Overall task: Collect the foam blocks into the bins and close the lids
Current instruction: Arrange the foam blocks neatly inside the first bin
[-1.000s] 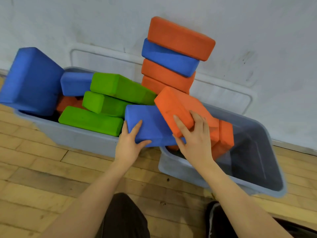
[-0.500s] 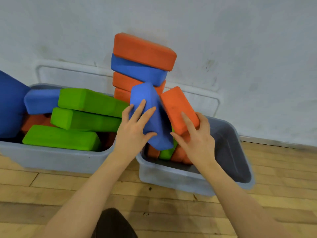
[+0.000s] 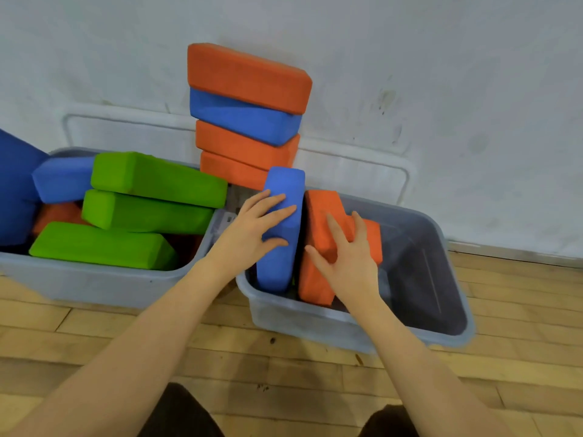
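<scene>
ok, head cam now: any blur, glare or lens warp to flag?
Head view: mostly sharp, with slight softness on the hands, left and right. Lighting is even and diffuse, no glare. The right bin is dark inside. Wide-angle warp bows the floorboards and the bin rims toward the edges.

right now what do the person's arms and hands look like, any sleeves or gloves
Both forearms are bare right up to the bottom edge of the picture, with no sleeves in view. The left hand and right hand wear no gloves, and no rings, watch or bands show on the fingers or wrists.
</scene>
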`<action>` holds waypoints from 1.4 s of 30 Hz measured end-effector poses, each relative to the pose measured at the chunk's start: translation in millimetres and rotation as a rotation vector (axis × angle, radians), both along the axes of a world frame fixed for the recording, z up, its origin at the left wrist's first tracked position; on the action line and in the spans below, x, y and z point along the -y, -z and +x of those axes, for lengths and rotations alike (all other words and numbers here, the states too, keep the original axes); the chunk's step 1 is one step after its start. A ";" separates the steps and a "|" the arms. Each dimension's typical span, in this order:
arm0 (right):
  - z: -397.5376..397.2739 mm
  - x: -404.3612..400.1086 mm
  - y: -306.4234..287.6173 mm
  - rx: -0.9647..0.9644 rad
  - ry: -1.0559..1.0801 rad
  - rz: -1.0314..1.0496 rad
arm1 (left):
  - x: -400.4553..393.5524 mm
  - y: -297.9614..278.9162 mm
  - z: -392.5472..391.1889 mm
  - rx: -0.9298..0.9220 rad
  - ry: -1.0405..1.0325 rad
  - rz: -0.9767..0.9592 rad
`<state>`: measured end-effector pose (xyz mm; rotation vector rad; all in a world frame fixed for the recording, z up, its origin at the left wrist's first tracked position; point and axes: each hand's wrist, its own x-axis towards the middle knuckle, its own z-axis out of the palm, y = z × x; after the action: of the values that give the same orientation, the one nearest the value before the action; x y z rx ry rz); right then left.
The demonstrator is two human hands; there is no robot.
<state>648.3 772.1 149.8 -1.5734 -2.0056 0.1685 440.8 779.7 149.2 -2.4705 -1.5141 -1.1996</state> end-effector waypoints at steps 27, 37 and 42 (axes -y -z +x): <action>3.7 -10.9 59.0 0.125 -0.057 -0.204 | -1.8 83.0 4.8 -0.087 0.030 -0.368; 10.9 -21.4 90.8 0.035 -0.230 -0.214 | -19.9 91.7 27.6 -0.112 -0.321 -0.417; 9.3 -42.4 87.4 0.007 -0.105 -0.092 | -23.2 96.1 36.9 -0.234 -0.380 -0.494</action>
<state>657.6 814.5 62.4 -1.5265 -2.1147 0.3007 477.7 802.9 53.1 -2.2870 -2.2747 -0.5017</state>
